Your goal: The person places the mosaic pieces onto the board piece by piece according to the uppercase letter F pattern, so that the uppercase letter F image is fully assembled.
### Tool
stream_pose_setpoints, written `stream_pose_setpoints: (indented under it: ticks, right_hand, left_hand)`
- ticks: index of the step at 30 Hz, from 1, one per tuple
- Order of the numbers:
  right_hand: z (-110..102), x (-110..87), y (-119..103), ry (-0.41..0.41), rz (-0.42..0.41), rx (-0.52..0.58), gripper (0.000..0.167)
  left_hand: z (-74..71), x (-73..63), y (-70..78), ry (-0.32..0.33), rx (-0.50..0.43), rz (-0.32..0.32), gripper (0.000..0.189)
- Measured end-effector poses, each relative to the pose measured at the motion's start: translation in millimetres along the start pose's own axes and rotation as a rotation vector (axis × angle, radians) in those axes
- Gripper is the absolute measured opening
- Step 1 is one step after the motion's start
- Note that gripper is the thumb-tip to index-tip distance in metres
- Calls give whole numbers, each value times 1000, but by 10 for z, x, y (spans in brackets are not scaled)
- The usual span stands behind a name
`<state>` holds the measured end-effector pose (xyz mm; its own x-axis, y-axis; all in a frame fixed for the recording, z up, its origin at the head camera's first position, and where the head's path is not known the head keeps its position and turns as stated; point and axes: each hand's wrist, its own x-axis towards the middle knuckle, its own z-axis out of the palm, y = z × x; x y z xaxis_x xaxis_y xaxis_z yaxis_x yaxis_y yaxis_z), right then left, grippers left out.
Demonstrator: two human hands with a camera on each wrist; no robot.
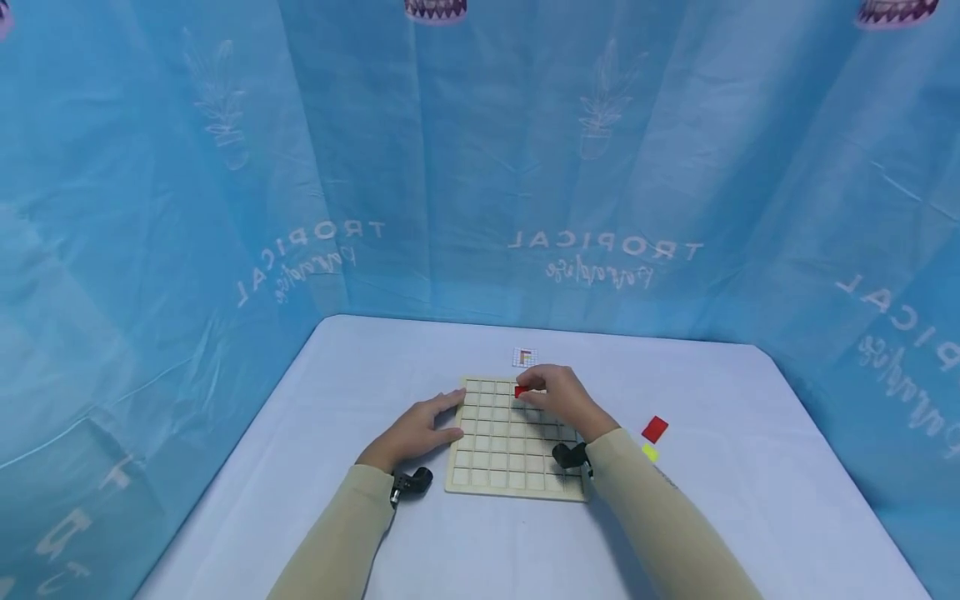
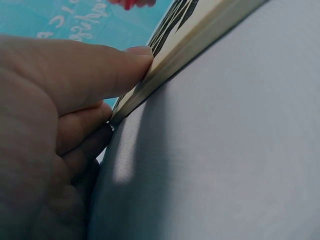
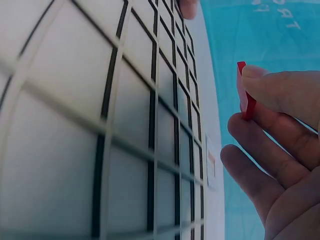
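A cream board with a grid of square cells (image 1: 491, 439) lies on the table. Over its far edge, my right hand (image 1: 558, 396) pinches a small flat red tile (image 3: 247, 92) between thumb and fingers. In the right wrist view the tile is held on edge, apart from the grid. My left hand (image 1: 420, 429) rests at the board's left side, thumb and fingers spread along it. The left wrist view shows the thumb (image 2: 115, 70) touching the board's rim (image 2: 160, 75), with the other fingers farther along the same edge.
Just beyond the board lies a small card (image 1: 525, 357) with a printed grid and coloured pattern. Right of the right forearm are a red piece (image 1: 655, 429) and a yellow piece (image 1: 649, 452). A blue printed curtain (image 1: 480, 167) hangs behind the white table (image 1: 750, 483).
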<state>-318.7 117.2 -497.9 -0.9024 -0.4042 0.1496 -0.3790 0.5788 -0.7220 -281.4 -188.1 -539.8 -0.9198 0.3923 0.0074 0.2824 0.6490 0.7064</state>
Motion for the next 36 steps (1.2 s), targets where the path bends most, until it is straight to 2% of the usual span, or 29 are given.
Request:
stream_pose_setpoints:
  ticks: [7,12,17,36]
  right_hand:
    - [133,145,-15,-78,-15,-88,28]
    - [186,201,-34,-102,-10,-122,26]
    - [235,257,-65,-122,-39,-142,25]
    - [343,307,-39,-111,7,-164,26]
  left_hand:
    - [13,16,8,-18,20,-9,76]
    - [22,44,3,-12,24,3,75]
    - [24,41,-9,-5,28,9,75]
    - [-11,-17,-2,-15,37,20,75]
